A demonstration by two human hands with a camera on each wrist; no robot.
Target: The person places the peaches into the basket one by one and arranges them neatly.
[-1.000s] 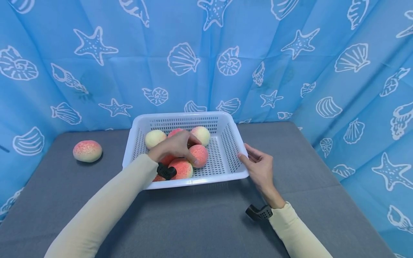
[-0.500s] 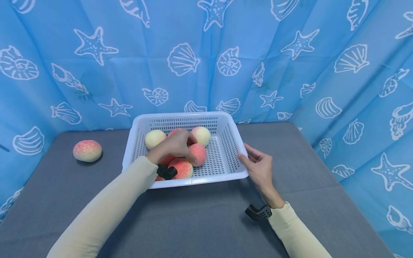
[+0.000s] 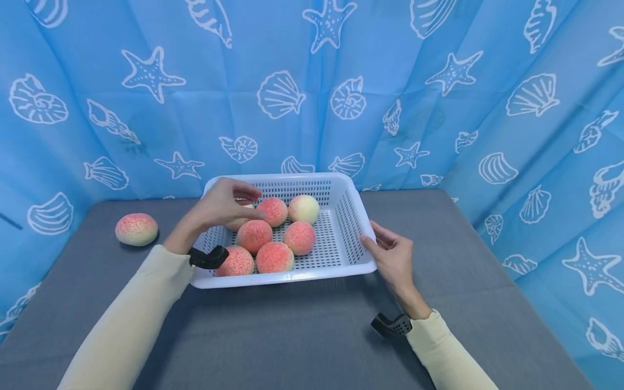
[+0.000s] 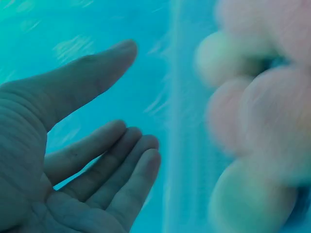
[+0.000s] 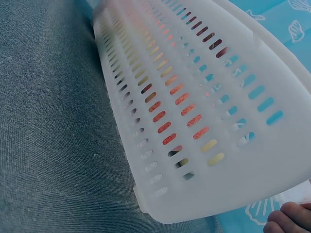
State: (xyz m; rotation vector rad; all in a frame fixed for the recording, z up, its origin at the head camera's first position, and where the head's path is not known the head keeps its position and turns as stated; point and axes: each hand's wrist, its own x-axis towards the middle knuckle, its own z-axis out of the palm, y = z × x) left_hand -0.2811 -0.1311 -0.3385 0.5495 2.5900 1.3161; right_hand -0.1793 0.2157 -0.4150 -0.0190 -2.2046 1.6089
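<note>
A white plastic basket (image 3: pixel 292 275) with slotted walls holds several pink and cream peaches. Over its left part hovers my left hand (image 3: pixel 224 203), thumb and fingers apart with nothing between them. The left wrist view confirms this hand (image 4: pixel 73 194) is unoccupied, beside blurred peaches (image 4: pixel 286 121). At the basket's right side, my right hand (image 3: pixel 392 252) grips the rim, thumb on its inner side and fingers outside. One peach (image 3: pixel 299 238) lies near the basket's middle, touching its neighbours. Behind the left hand, another peach (image 3: pixel 236 222) is partly hidden.
A single peach (image 3: pixel 137 229) sits on the grey tablecloth (image 3: pixel 292 336) left of the basket. A blue curtain (image 3: pixel 205 119) with shells and starfish hangs behind and along the right. Peach colours show through the basket's slots (image 5: pixel 165 127) in the right wrist view.
My left hand has let go of the pink peach in the middle and moved left and up, uncovering several peaches. The right hand keeps its place on the rim.
</note>
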